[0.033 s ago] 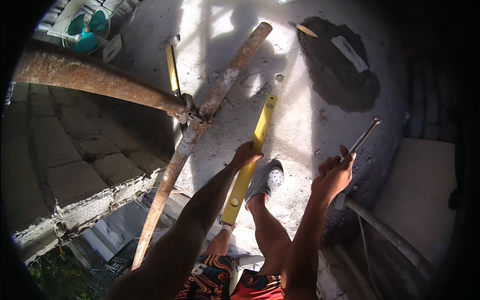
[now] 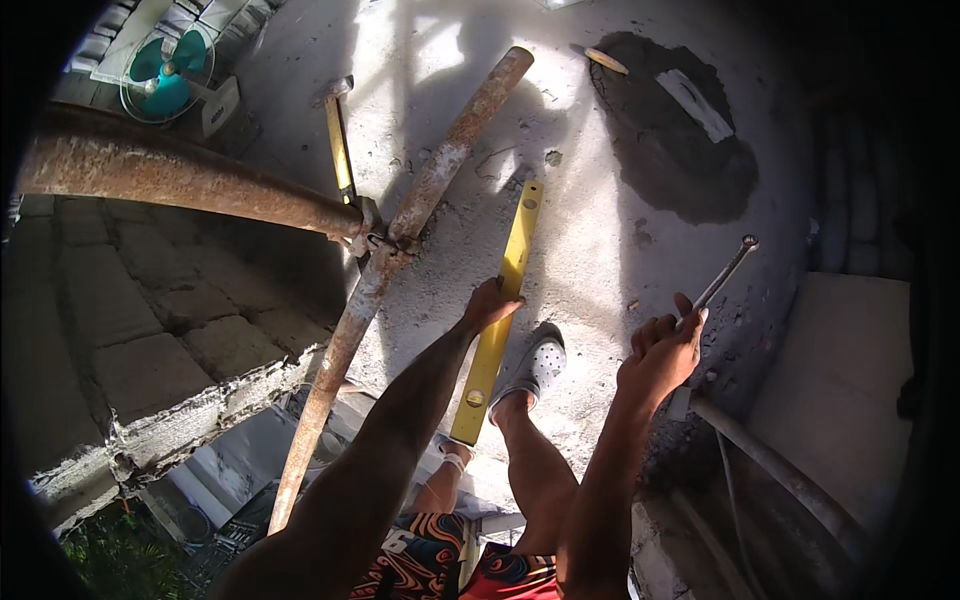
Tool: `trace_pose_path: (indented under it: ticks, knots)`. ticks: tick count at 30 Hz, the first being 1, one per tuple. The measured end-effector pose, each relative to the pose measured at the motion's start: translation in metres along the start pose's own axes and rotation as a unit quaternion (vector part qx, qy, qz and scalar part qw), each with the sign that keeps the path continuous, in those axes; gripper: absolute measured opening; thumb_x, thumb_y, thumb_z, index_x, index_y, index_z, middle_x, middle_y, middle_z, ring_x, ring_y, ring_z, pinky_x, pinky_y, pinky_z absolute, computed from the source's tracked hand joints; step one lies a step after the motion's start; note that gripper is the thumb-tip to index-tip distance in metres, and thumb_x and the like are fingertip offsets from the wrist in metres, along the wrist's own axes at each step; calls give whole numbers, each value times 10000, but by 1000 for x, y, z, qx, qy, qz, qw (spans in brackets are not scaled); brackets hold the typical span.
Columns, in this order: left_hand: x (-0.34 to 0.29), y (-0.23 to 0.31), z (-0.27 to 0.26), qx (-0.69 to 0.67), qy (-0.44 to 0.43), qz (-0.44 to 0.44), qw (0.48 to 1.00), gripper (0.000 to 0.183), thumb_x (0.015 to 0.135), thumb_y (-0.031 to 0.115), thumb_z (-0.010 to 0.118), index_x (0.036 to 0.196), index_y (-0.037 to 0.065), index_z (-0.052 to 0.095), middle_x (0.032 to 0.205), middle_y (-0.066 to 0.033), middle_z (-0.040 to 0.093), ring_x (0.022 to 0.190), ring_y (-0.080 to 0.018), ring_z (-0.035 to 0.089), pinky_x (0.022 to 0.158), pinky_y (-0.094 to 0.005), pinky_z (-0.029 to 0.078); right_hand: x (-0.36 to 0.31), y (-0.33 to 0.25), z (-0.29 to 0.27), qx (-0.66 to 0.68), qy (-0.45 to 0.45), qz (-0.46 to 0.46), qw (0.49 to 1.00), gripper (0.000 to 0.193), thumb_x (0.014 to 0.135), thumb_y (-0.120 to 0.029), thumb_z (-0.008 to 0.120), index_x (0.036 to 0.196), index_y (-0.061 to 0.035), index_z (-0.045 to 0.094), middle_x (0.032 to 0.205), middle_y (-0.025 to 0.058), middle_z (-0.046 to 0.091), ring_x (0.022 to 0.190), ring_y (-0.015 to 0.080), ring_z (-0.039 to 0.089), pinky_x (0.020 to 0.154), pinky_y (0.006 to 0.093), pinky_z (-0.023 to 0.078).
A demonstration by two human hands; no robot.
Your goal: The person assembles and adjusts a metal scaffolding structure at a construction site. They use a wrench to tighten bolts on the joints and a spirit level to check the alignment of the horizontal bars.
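Note:
My left hand [image 2: 491,304] is closed around the middle of a long yellow spirit level [image 2: 517,245]. The level slants over the rough floor, its lower end close to my left foot. Off to the right, my right hand [image 2: 660,352] grips a metal combination wrench [image 2: 727,268], whose ring end points up and away from me. The wrench's other end is hidden in my fist. My right foot, in a grey clog [image 2: 541,366], stands between the two tools.
Rusty scaffold pipes [image 2: 455,150] meet at a clamp [image 2: 385,238] on my left. Beyond lies a yellow-handled hammer [image 2: 338,140]. A wet mortar patch [image 2: 680,170] with a trowel [image 2: 695,105] is at far right. A teal fan [image 2: 168,75] stands far left, above a block ledge [image 2: 190,370].
The view has shifted slightly. The spirit level has turned a little toward upright, its lower end moving right. Both hands keep their grips.

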State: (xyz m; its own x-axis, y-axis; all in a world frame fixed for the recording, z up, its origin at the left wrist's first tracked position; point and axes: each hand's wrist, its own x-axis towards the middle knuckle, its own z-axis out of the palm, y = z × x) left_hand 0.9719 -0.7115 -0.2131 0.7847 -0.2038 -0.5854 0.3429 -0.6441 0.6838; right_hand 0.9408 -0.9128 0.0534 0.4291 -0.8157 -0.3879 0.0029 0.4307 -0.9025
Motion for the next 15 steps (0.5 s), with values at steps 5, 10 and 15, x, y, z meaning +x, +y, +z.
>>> trace_pose_path:
  ticks: [5, 10, 15]
  knots:
    - [95, 12, -1, 35, 32, -35, 998, 687, 780, 587, 698, 1115, -11, 664, 1040, -228, 712, 1032, -366, 689, 888, -432, 552, 18, -11, 29, 64, 16, 28, 997, 395, 1081, -339, 450, 1015, 21, 596, 556, -65, 242, 439, 27, 191, 386, 242, 148]
    - [125, 32, 9, 166, 77, -187, 965, 764, 795, 563, 681, 1300, 0, 571, 1230, -233, 660, 1157, -380, 640, 990, -459, 513, 56, 5, 60, 81, 60, 86, 991, 406, 1086, -371, 428, 1007, -6, 587, 534, -69, 244, 439, 23, 197, 395, 243, 153]
    - [146, 23, 18, 271, 67, -186, 942, 714, 810, 574, 661, 1135, -62, 644, 1118, -282, 683, 1087, -428, 658, 935, -491, 535, 93, 33, 39, -7, 12, 167, 986, 450, 1069, -427, 460, 990, -7, 599, 540, -83, 273, 444, 17, 220, 410, 238, 164]
